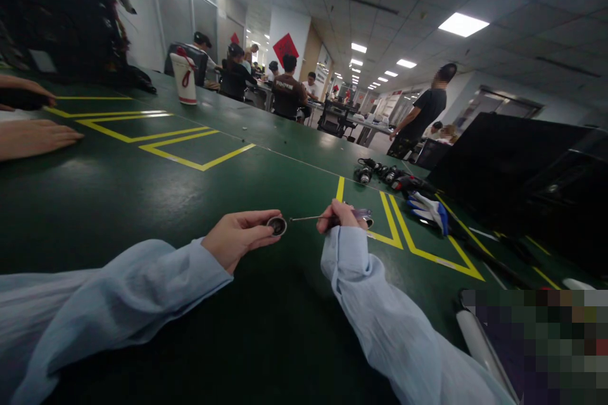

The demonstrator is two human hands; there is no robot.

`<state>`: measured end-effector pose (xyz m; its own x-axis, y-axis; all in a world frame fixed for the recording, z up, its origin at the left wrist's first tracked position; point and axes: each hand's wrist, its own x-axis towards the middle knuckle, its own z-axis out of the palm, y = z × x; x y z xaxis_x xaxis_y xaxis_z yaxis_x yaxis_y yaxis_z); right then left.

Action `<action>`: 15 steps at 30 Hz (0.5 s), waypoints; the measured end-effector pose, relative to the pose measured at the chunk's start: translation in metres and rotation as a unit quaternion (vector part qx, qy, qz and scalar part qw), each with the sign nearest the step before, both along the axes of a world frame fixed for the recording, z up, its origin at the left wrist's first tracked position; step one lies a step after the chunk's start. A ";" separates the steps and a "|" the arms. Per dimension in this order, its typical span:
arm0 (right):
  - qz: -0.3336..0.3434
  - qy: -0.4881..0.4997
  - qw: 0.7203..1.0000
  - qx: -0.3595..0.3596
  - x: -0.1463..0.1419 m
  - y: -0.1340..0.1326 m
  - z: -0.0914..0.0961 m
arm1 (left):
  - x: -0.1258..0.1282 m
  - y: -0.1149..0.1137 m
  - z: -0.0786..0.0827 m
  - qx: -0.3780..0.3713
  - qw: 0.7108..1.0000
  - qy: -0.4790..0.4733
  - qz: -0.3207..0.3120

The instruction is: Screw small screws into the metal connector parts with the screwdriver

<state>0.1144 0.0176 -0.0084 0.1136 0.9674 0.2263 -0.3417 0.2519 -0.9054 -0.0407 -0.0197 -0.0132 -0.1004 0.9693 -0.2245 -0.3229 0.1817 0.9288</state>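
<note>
My left hand (244, 235) is closed on a small round part (277, 225), with a silvery rim and a dark hollow inside facing me. A thin screwdriver (306, 219) with a clear purplish handle is gripped in my right hand (338, 216). Its shaft points left, and the tip ends just short of the round part, apart from it. Just behind my right hand, partly covered by it and the handle, sits another round metallic piece (368, 222) on the green table (266, 329). Its kind is too small to tell.
Black cylindrical parts with silver ends (375, 172) and a white-and-blue glove (430, 212) lie to the right. A white cup (184, 78) stands at the far left. Yellow tape (204, 168) marks the tabletop. Another person's hands (38, 137) rest at the left edge.
</note>
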 end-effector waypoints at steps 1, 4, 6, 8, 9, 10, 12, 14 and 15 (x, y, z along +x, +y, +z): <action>-0.007 -0.021 1.000 0.020 -0.002 -0.004 0.002 | -0.001 0.000 -0.002 0.009 1.000 0.003 -0.010; -0.033 -0.094 0.989 0.107 -0.009 -0.012 -0.002 | -0.003 0.000 -0.008 0.030 0.999 0.013 -0.024; -0.058 -0.155 0.969 0.181 -0.012 -0.014 -0.008 | -0.003 0.000 -0.009 0.034 0.999 0.015 -0.026; -0.082 -0.214 0.939 0.258 -0.012 -0.014 -0.014 | -0.002 0.000 -0.009 0.031 0.999 0.013 -0.028; -0.090 -0.237 0.922 0.292 -0.012 -0.014 -0.016 | -0.002 0.000 -0.009 0.029 0.999 0.012 -0.026; -0.097 -0.257 0.907 0.320 -0.011 -0.014 -0.017 | -0.001 0.000 -0.008 0.029 0.999 0.013 -0.024; -0.105 -0.291 0.882 0.356 -0.009 -0.015 -0.018 | 0.000 0.000 -0.008 0.033 0.999 0.020 -0.024; -0.103 -0.321 0.864 0.374 -0.008 -0.017 -0.016 | 0.000 -0.001 -0.008 0.043 0.998 0.033 -0.026; -0.101 -0.333 0.856 0.383 -0.008 -0.018 -0.015 | 0.000 -0.001 -0.008 0.048 0.998 0.041 -0.026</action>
